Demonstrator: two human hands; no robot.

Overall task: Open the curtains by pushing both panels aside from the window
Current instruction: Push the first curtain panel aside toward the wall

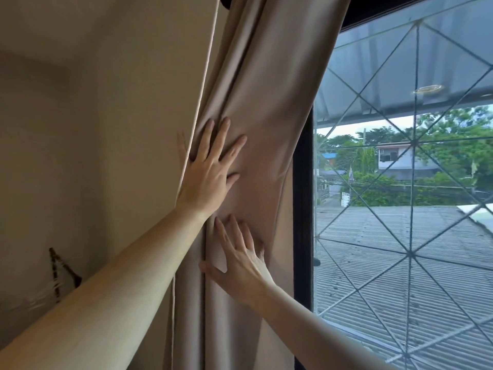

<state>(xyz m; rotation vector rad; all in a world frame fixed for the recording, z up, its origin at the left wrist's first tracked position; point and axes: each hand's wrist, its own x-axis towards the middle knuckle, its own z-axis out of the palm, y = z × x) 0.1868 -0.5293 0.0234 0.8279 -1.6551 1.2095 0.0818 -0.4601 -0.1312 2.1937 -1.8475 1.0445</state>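
Note:
A beige curtain panel hangs bunched in folds at the left side of the window, beside the dark frame. My left hand lies flat on the fabric with fingers spread, pressing the folds toward the wall. Lower down, my right hand also rests flat on the curtain, fingers apart, thumb at a fold. Neither hand grips the cloth. A second panel is not in view.
A beige wall stands to the left, with a dark zigzag object low on it. The dark window frame runs just right of the curtain. Diamond-pattern wire grille covers the glass; roofs and trees lie outside.

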